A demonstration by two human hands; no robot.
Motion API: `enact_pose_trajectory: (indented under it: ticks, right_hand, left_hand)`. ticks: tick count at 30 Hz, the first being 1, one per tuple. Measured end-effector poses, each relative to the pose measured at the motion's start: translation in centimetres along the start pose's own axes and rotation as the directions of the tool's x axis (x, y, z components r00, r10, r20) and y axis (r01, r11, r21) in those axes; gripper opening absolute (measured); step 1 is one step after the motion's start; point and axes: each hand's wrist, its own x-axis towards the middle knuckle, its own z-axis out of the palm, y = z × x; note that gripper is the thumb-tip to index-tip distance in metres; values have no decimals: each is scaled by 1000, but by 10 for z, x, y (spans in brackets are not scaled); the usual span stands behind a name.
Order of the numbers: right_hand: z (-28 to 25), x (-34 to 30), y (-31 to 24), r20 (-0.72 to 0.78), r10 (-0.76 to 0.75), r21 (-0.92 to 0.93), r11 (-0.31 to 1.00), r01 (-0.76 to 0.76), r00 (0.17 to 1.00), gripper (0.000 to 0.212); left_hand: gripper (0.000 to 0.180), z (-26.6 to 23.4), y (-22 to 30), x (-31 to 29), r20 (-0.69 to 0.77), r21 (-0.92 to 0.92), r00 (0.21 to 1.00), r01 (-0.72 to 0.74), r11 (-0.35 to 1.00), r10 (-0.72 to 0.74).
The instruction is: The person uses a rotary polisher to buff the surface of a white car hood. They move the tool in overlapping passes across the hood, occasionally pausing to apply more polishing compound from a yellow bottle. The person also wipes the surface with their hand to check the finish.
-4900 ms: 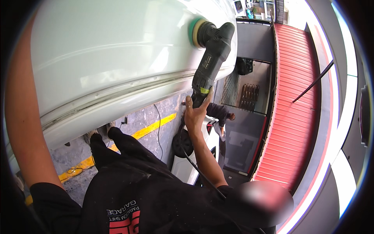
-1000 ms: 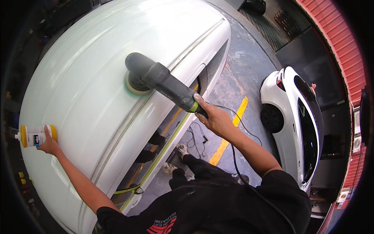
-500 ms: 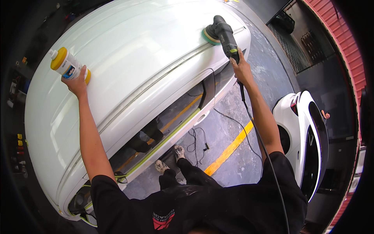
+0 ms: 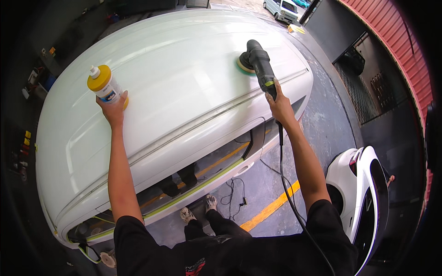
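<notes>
Far left: small yellow and red objects (image 4: 26, 142) against the dark background, too small to identify.

Left hand (image 4: 112, 109): arm reaching up from the lower edge, nearly straight at the elbow, forearm over the white vehicle's side. Fingers clamped around the lower part of a bottle, thumb on its right side, the other fingers passing round its left.

Container, one: cylindrical plastic bottle (image 4: 109, 87) with a white labelled body, yellow shoulder and base, white nozzle cap on top. Held above the roof, tilted, nozzle toward the upper left, base toward the lower right. Contents and fill level cannot be told through the opaque wall.

Centre: broad, glossy white vehicle roof (image 4: 184, 64) with a long grooved channel along its near edge; yellow-green masking tape (image 4: 195, 187) along the window below.

Right of centre: black, long-bodied electric polisher (image 4: 263, 66) with a round foam pad (image 4: 246, 66), pale yellow and green, at the roof surface near the channel.

Right hand (image 4: 280, 105): arm extended, only slightly bent. Fingers closed on the polisher's rear grip, one finger stretched forward along the body. A black power cable (image 4: 282, 170) hangs from the grip.

Far right: white car (image 4: 352, 198) with dark windows, parked well apart.
</notes>
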Motion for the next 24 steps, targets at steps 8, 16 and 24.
enact_pose_trajectory:
  ticks: [8, 16, 24]
  right_hand:
    - [49, 25, -68, 96, -211, 38, 977, 208, 973, 77]
    - [102, 114, -170, 150, -247, -46, 966, 256, 957, 75]
    - [140, 192, -287, 239, -326, 54, 945, 323, 915, 72]
  left_hand:
    - [94, -6, -11, -7, 63, 20, 998, 13, 1000, -14]
    - [93, -4, -25, 16, -19, 185, 998, 70, 980, -68]
    - [96, -8, -47, 68, -64, 251, 997, 62, 966, -47]
